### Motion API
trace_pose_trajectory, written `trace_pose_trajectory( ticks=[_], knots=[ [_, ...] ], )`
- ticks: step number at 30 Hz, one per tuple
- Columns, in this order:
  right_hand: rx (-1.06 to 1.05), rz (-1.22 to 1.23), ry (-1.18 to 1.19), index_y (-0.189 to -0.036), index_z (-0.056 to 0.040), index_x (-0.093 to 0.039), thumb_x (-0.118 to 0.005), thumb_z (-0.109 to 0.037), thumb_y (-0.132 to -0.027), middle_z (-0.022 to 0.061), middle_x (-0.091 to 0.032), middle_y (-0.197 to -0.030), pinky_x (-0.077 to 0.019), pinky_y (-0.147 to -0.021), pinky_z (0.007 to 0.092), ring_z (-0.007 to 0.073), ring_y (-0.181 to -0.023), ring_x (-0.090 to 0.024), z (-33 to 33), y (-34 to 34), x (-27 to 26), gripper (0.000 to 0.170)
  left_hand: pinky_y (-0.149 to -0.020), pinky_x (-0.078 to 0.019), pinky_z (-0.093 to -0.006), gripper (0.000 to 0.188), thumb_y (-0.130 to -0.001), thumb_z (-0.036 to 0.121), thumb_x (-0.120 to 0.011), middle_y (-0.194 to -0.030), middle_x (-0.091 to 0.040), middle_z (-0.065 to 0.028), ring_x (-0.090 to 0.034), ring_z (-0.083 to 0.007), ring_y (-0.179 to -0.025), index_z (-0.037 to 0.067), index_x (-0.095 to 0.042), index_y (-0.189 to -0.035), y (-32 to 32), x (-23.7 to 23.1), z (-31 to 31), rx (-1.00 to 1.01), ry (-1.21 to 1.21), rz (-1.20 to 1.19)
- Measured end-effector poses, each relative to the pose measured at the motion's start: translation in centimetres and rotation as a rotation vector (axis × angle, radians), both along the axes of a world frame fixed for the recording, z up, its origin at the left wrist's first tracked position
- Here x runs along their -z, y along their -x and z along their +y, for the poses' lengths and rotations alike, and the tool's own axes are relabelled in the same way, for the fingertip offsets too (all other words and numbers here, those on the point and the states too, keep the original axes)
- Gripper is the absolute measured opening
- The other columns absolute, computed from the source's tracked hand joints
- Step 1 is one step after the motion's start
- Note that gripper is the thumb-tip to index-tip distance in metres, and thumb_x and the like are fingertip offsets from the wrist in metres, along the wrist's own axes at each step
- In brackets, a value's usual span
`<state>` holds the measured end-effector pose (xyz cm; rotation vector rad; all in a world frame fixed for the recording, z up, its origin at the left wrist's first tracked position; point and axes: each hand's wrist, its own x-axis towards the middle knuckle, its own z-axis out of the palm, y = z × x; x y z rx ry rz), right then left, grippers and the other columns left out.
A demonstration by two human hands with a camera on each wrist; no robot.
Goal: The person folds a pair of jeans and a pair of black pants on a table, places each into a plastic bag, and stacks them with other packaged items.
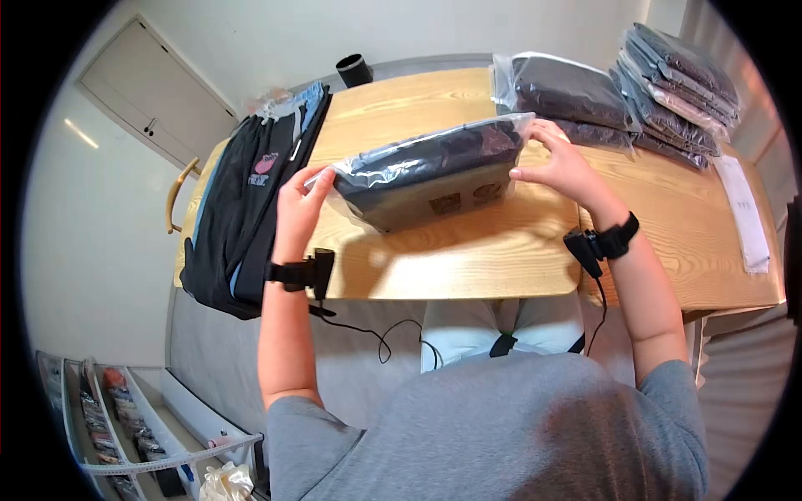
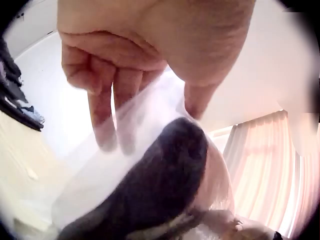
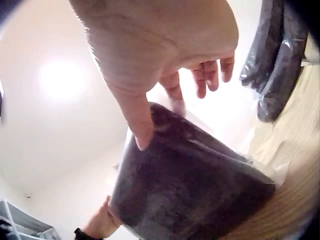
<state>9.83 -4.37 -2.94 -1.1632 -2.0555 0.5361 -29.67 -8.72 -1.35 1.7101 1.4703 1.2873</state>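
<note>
A dark folded garment in a clear plastic bag [image 1: 434, 171] stands tilted on its long side over the wooden table, between both hands. My left hand [image 1: 299, 209] pinches the bag's upper left corner between thumb and fingers. In the left wrist view, loose clear plastic [image 2: 135, 117] lies over those fingers, past the end of the dark cloth [image 2: 165, 170]. At the opposite upper corner, my right hand [image 1: 568, 171] grips the bag. Its thumb [image 3: 140, 127] presses the near face in the right wrist view, with the forefinger behind the edge. Printed marks [image 1: 447, 203] show on the bag's lower face.
Unbagged black trousers [image 1: 242, 200] and other clothes lie along the table's left side. Bagged garments form a low pile [image 1: 572, 92] at the back right, beside a taller stack [image 1: 677, 92]. A white paper strip [image 1: 742, 213] lies at the right edge. Cables hang from both wrists.
</note>
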Motion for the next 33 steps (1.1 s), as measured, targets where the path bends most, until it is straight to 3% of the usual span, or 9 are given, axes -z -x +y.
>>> trace_pose_trajectory(
  ticks=[4, 7, 12, 15, 19, 20, 24, 29, 33],
  knots=[
    [-0.214, 0.426, 0.370, -0.130, -0.0047, -0.043, -0.079, -0.022, -0.072, 0.0126, -0.052, -0.128, -0.0322, -0.105, 0.0335, 0.0231, -0.125, -0.045, 3.0, 1.1, 1.6, 0.071, -0.090, -0.0429, -0.0297, 0.043, -0.087, 0.020, -0.066, -0.114, -0.060, -0.0072, -0.055, -0.0146, -0.104, -0.001, -0.053, -0.122, -1.4, 3.3, 0.5, 0.081, -0.059, -0.253],
    [-0.121, 0.290, 0.469, -0.140, -0.0035, -0.029, -0.081, -0.016, -0.068, 0.0130, -0.055, -0.126, -0.0351, -0.103, 0.0314, 0.0221, -0.123, -0.047, 2.5, 1.9, 1.7, 0.090, -0.091, -0.0431, -0.0306, 0.052, -0.078, 0.010, -0.071, -0.117, -0.058, -0.0072, -0.054, -0.0153, -0.106, -0.001, -0.050, -0.125, -1.8, 5.9, 0.0, 0.154, 0.178, -0.167],
    [-0.106, 0.105, 0.672, -0.108, 0.0042, -0.060, -0.080, -0.022, -0.069, 0.0165, -0.067, -0.101, -0.0479, -0.085, 0.0352, 0.0259, -0.097, -0.063, 2.3, 2.5, 2.2, 0.051, -0.085, -0.0457, -0.0288, 0.037, -0.080, 0.005, -0.069, -0.103, -0.065, -0.0073, -0.059, -0.0155, -0.094, -0.004, -0.057, -0.113, -1.6, 9.3, -0.2, 0.143, 0.310, -0.221],
    [0.084, -0.221, 0.448, -0.108, 0.0058, -0.059, -0.076, -0.031, -0.074, 0.0159, -0.067, -0.098, -0.0484, -0.083, 0.0371, 0.0257, -0.094, -0.064, 2.3, 3.0, 2.7, 0.053, -0.086, -0.0449, -0.0274, 0.034, -0.083, 0.008, -0.067, -0.104, -0.065, -0.0070, -0.058, -0.0143, -0.095, -0.003, -0.057, -0.114, -2.9, 7.7, -0.7, 0.068, 0.228, -0.140],
    [0.027, -0.220, 0.315, -0.110, 0.0058, -0.059, -0.069, -0.036, -0.081, 0.0152, -0.067, -0.096, -0.0479, -0.083, 0.0360, 0.0233, -0.092, -0.063, -0.2, 1.4, 1.8, 0.052, -0.087, -0.0448, -0.0273, 0.031, -0.088, 0.012, -0.064, -0.105, -0.065, -0.0068, -0.057, -0.0121, -0.096, -0.003, -0.058, -0.115, -2.8, 6.3, -1.6, 0.131, 0.234, -0.266],
    [-0.038, -0.006, 0.365, -0.110, 0.0055, -0.059, -0.067, -0.035, -0.084, 0.0131, -0.066, -0.095, -0.0479, -0.082, 0.0343, 0.0204, -0.091, -0.062, -1.8, 0.8, 0.9, 0.049, -0.090, -0.0430, -0.0277, 0.034, -0.091, 0.015, -0.060, -0.111, -0.062, -0.0054, -0.057, -0.0140, -0.100, -0.004, -0.055, -0.119, -2.7, 5.2, -2.4, 0.183, 0.244, -0.189],
    [-0.071, 0.478, 0.640, -0.107, 0.0058, -0.060, -0.058, -0.032, -0.092, 0.0075, -0.065, -0.094, -0.0474, -0.077, 0.0286, 0.0124, -0.085, -0.058, -6.7, -0.4, 1.1, 0.041, -0.084, -0.0447, -0.0258, 0.034, -0.093, 0.021, -0.058, -0.106, -0.063, -0.0047, -0.057, -0.0117, -0.094, -0.005, -0.056, -0.115, -4.6, 3.8, -5.7, 0.271, 0.433, -0.323],
    [0.170, 0.543, 0.855, -0.107, 0.0071, -0.059, -0.058, -0.030, -0.093, 0.0072, -0.064, -0.095, -0.0465, -0.073, 0.0252, 0.0109, -0.081, -0.057, -8.4, -1.8, 9.5, 0.039, -0.054, -0.0468, -0.0258, 0.033, -0.088, 0.031, -0.065, -0.072, -0.060, -0.0052, -0.057, -0.0110, -0.058, -0.002, -0.060, -0.087, -5.4, 6.2, -5.3, 0.094, 0.842, 0.166],
    [0.251, 0.638, 0.796, -0.128, 0.0032, -0.043, -0.060, -0.031, -0.091, 0.0120, -0.061, -0.106, -0.0442, -0.083, 0.0271, 0.0135, -0.094, -0.056, -10.1, -2.0, 8.7, 0.054, -0.049, -0.0448, -0.0231, 0.032, -0.090, 0.032, -0.062, -0.070, -0.057, -0.0025, -0.054, -0.0075, -0.054, 0.001, -0.060, -0.095, -2.8, 6.4, -2.8, -0.061, 0.513, 0.049]
  ],
)
